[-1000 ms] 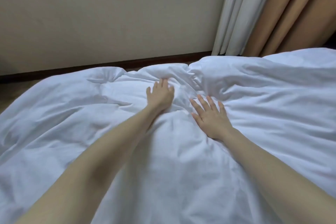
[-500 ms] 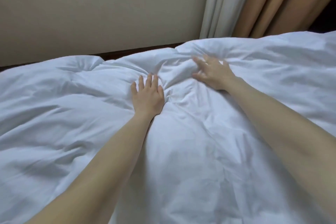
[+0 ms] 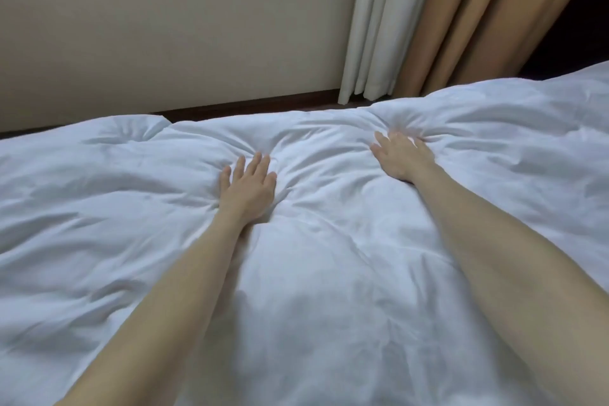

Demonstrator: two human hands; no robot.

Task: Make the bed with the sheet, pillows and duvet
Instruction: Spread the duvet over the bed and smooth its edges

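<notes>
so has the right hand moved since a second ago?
Yes. The right hand has slid away from the left hand, up the duvet toward its far edge, ending nearer the white curtain.

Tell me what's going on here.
A person is making a bed. The left hand and the right hand both press flat, fingers spread, on the white duvet, which covers the bed but is rumpled, with creases around each hand. Behind are a wall and curtains.
</notes>
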